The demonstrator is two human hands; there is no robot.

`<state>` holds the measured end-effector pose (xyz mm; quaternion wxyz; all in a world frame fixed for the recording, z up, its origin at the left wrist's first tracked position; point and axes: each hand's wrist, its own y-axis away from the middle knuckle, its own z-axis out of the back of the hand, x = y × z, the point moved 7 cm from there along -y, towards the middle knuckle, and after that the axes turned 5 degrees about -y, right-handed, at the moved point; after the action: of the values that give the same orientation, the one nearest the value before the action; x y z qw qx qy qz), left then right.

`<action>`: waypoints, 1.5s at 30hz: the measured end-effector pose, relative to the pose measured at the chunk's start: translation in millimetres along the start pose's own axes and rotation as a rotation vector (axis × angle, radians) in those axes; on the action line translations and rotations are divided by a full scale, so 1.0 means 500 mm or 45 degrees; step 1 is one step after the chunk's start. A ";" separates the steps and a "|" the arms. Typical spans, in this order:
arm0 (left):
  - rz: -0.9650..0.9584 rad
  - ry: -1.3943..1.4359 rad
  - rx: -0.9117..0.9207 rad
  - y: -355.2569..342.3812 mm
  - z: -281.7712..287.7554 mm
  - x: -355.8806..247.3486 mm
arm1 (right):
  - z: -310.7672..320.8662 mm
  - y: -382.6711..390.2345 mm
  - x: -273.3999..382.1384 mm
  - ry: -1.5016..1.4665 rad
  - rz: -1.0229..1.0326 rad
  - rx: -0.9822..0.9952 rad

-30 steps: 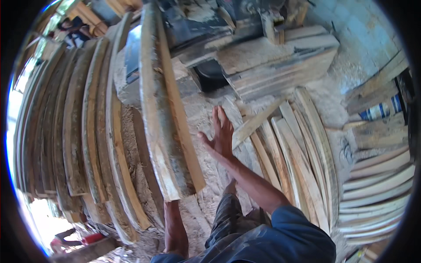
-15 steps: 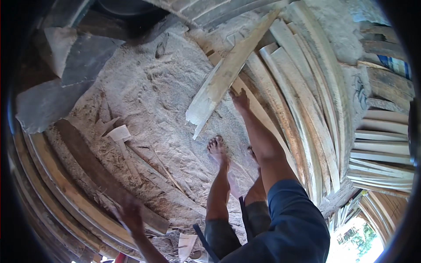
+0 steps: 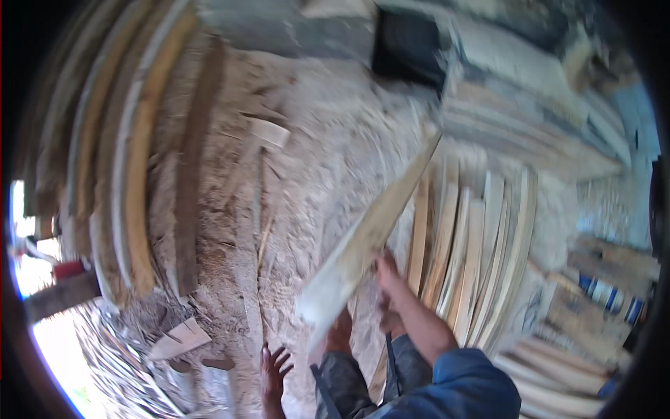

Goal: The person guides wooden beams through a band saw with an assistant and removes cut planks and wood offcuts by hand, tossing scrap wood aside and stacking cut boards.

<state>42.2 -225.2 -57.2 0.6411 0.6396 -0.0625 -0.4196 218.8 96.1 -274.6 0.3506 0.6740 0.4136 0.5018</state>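
A long pale wooden plank (image 3: 373, 216) slants across the middle of the head view, its near end whitish and blurred. My right hand (image 3: 384, 269) grips the plank's right edge partway along, fingers partly hidden by the wood. Low in the picture, my left hand (image 3: 275, 369) is raised with its fingers spread and nothing in it. It is to the left of the plank's near end, apart from it. My feet are largely covered by the plank and my arm.
Several sawn boards (image 3: 474, 244) lie side by side on the right. Long beams (image 3: 143, 174) are stacked at the left, beside a dark plank (image 3: 199, 167). Sawdust covers the ground (image 3: 314, 126). A wood offcut (image 3: 180, 339) and thin sticks (image 3: 118, 363) lie at the lower left.
The view has swung round to the right. My right hand still holds the plank, which now lies over my feet. My left hand has come from the lower left towards my legs.
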 end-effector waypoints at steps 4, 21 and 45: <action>0.256 0.096 -0.389 0.290 0.183 0.151 | -0.138 0.396 -0.276 0.241 -0.402 0.467; -0.971 0.661 -1.169 0.536 1.175 0.188 | -0.633 1.237 -0.854 1.420 0.545 1.957; 0.092 -0.682 0.530 -0.004 0.147 0.031 | -0.276 0.974 0.369 0.825 1.244 0.486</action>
<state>5.9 -291.0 -53.4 0.4721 0.6211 -0.3356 -0.5279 214.3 70.8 263.6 -0.1901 0.6496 0.2250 0.7009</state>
